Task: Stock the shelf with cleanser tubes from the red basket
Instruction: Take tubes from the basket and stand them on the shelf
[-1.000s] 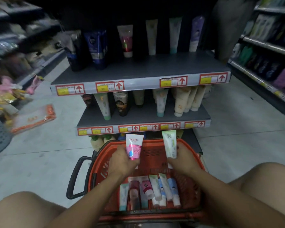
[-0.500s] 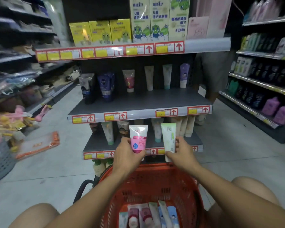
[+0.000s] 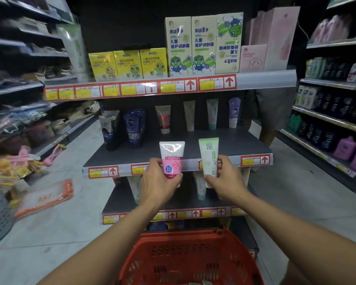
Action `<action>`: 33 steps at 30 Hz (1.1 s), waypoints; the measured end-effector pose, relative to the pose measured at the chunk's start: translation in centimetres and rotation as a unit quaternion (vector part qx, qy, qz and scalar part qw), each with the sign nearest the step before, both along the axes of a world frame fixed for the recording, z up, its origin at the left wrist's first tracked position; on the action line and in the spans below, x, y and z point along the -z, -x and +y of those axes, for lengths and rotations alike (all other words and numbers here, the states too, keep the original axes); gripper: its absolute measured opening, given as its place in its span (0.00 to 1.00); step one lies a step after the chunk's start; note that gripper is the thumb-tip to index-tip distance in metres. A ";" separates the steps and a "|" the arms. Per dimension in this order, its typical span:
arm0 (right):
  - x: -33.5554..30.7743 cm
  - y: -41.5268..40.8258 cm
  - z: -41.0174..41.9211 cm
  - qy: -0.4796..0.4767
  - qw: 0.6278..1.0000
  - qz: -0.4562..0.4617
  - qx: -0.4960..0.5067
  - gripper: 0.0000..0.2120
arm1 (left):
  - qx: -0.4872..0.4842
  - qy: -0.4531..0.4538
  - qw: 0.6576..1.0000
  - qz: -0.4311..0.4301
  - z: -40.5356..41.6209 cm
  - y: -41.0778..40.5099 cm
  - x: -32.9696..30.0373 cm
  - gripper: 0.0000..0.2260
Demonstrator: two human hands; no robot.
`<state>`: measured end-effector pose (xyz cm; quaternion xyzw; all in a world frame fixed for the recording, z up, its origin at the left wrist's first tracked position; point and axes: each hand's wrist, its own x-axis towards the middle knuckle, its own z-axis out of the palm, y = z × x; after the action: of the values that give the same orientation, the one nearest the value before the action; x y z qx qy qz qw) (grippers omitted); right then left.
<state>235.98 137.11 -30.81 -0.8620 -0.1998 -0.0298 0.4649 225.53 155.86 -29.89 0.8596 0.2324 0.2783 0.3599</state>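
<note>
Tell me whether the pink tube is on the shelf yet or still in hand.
Still in hand. The left hand grips the pink tube upright, held in front of the shelf edge, not standing on it.

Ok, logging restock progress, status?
Left hand grips pink tube. Right hand grips green tube. Both before middle shelf; front clear.

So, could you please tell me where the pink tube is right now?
In the head view, left of centre, the left hand holds the pink tube upright before the middle shelf's edge, beside the green tube.
</note>
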 end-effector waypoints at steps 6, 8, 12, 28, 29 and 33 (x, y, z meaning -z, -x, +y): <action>-2.1 -3.2 1.9 -0.014 1.000 -0.026 0.001 0.31 | -0.013 -0.020 0.999 -0.031 2.0 -3.1 -2.4 0.30; -2.7 -4.2 2.7 -0.023 0.999 -0.033 0.002 0.31 | -0.020 -0.025 0.999 -0.035 2.8 -4.2 -3.0 0.30; -3.8 -6.5 4.5 -0.041 0.998 -0.039 0.012 0.30 | -0.031 -0.025 0.998 -0.037 4.2 -6.3 -3.7 0.30; -1.5 -10.9 7.7 0.020 0.995 -0.091 0.037 0.35 | -0.066 -0.037 0.997 -0.010 6.2 -10.8 -1.4 0.30; -1.4 -11.0 7.7 0.045 0.993 -0.103 0.048 0.33 | -0.074 -0.052 0.996 0.004 6.4 -10.9 -1.3 0.30; -1.4 -11.9 8.1 0.112 0.988 -0.086 0.062 0.19 | -0.077 -0.061 0.993 0.060 7.3 -12.1 -2.1 0.26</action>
<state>247.91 145.26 -29.38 -0.9135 -0.1873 -0.1099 0.3441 237.59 163.18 -27.83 0.8747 0.3015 0.2665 0.2702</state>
